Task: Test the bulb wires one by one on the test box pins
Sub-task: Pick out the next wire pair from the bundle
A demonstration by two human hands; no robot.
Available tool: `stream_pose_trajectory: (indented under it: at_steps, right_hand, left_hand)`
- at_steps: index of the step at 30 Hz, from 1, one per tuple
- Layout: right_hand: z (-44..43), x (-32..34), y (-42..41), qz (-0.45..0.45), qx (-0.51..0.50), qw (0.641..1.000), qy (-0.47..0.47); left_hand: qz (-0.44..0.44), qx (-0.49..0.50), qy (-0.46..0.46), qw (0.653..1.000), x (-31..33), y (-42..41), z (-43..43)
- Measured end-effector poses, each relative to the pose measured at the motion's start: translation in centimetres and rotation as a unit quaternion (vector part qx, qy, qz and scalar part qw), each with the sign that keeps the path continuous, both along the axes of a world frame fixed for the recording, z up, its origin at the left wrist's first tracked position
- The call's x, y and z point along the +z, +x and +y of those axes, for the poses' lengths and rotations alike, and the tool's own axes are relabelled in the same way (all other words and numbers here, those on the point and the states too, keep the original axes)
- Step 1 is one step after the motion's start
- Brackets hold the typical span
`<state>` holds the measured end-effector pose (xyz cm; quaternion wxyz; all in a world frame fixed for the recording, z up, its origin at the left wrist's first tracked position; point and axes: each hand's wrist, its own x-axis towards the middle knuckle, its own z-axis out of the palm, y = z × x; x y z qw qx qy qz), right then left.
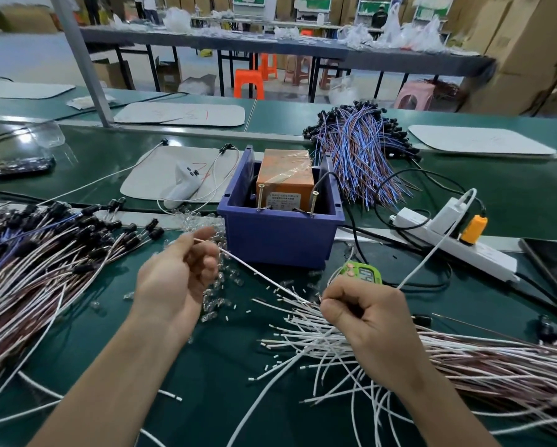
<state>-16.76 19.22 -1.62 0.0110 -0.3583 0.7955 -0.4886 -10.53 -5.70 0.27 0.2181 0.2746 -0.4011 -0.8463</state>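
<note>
An orange test box [285, 175] sits inside a blue plastic bin [280, 233], with two brass screw pins [260, 196] standing up at its front. My left hand [177, 275] pinches one white wire [257, 274] that runs down to the right. My right hand [364, 312] grips the same wire among a spread bundle of white wires [319, 346] lying on the green mat. Both hands are in front of the bin, below the pins. Small clear bulbs [215, 301] lie scattered between the hands.
A pile of wires with black caps [45, 253] lies at left, and a blue and red wire bundle [361, 150] behind the bin. A white power strip [451, 240] with an orange plug, a green counter [364, 272] and a dark phone [554, 262] are at right.
</note>
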Motion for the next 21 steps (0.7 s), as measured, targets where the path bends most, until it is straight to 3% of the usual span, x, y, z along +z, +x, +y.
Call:
stream_pose_trajectory:
  at_steps: [3,5,9,14,21]
  right_hand:
    - [0.1,0.0,0.0,0.008,-0.018,0.999,0.026]
    - [0.0,0.0,-0.1,0.015,-0.081,0.997,0.016]
    - [-0.1,0.4,-0.5,-0.002,-0.185,0.98,-0.071]
    - [-0.5,1.1,-0.8,-0.002,-0.228,0.958,-0.174]
    - [-2.5,4.9,-2.5,0.093,-0.183,0.976,-0.075]
  left_hand:
    - [-0.001,0.014,-0.128,0.992,0.2,0.5,0.4]
    - [-0.007,-0.01,-0.186,0.982,0.9,0.7,0.4]
    - [-0.017,-0.105,-0.199,0.974,1.9,0.9,0.7]
    - [-0.044,-0.077,-0.307,0.948,0.7,0.3,1.6]
    - [-0.022,-0.076,-0.327,0.942,1.1,-0.2,0.8]
